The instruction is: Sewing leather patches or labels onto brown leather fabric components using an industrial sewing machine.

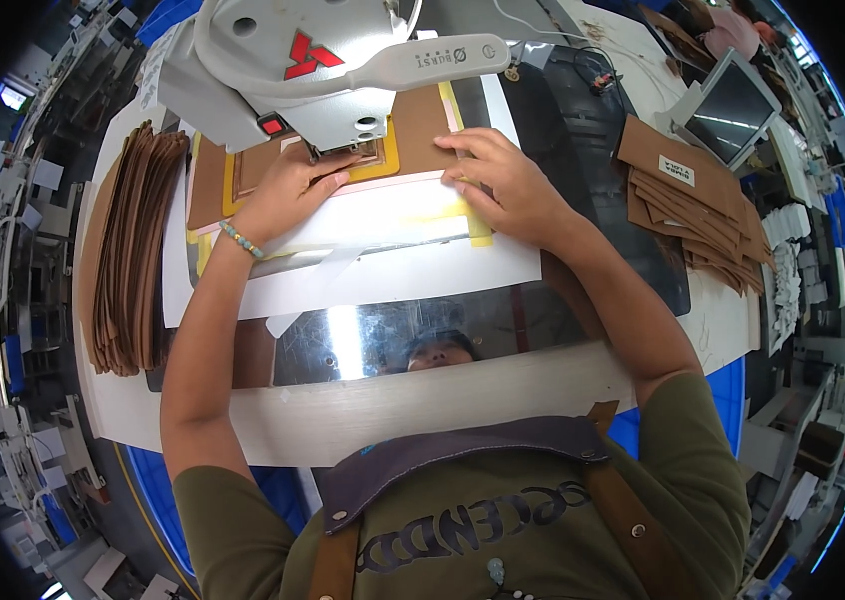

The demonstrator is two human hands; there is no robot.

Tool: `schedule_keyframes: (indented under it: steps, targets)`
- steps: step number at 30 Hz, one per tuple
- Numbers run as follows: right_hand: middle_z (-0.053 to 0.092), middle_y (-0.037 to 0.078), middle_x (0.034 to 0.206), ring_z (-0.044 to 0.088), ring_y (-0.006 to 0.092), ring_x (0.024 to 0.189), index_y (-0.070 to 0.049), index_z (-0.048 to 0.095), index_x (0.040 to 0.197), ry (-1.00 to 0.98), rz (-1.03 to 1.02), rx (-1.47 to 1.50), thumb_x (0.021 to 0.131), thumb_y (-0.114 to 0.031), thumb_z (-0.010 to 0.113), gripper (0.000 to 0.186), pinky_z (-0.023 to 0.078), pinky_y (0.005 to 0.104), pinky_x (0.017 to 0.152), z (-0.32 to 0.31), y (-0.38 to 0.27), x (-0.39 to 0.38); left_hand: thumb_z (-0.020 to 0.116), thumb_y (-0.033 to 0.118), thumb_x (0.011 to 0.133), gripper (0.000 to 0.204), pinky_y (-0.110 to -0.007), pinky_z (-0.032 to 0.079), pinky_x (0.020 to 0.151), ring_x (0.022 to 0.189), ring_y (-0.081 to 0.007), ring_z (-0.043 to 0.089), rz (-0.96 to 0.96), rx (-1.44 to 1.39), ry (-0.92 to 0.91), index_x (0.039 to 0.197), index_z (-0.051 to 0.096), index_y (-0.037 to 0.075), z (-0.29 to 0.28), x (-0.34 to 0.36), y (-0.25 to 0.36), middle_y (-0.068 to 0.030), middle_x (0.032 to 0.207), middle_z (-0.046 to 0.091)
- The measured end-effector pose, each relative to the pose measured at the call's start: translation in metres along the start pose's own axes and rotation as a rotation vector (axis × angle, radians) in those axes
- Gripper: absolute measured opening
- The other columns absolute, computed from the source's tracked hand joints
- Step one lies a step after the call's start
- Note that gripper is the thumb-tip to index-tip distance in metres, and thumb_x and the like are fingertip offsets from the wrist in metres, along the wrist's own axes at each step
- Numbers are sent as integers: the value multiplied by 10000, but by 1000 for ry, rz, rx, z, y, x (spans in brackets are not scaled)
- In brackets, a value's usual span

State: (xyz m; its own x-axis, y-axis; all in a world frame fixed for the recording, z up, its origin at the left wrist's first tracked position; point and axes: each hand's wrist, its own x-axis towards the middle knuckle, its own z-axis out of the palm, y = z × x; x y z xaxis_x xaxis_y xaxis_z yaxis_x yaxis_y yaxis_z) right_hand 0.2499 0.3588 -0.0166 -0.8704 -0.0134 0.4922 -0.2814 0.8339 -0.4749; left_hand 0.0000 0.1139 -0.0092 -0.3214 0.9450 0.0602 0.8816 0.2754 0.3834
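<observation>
A white sewing machine (283,70) stands over a brown panel (413,130) with a yellow rectangular frame (380,160), on white sheets (363,270) edged with yellow tape. My left hand (298,195), with a beaded bracelet, rests at the panel's left front, fingers apart and reaching beside the needle area; its fingertips are partly hidden. My right hand (508,190) is open on the right side, fingertips touching the panel and the taped edge, thumb lower on the tape.
Tall brown stacked pieces (128,250) stand at the left; brown pieces (683,190) are piled at the right beside a small screen (728,115). A shiny metal plate (363,340) lies near the table's front edge. A person in pink (728,35) is at the far right back.
</observation>
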Motion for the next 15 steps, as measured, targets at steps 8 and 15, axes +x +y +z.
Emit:
schedule_keyframes:
  steps: [8,15]
  targets:
    - [679,130,1418,575,325,1369,-24,766,1108,-13,-56,-98,937,-50,687,190,463,457,1126,-5,-10,2,603,247,1097,349,-426,487,1068,1147,-333,632,-83,-207,38,1325,771,44,-2,-16,-5,-195,1188,703]
    - [603,124,1539,499,300,1474,-55,699,1345,-187,-69,-237,1007,-177,667,361,357,540,1225,-33,-21,-17,591,138,1093,351,-414,447,1207,1453,-336,543,-131,106,359,1406,697,21,-48,-87,-83,-125,1522,640]
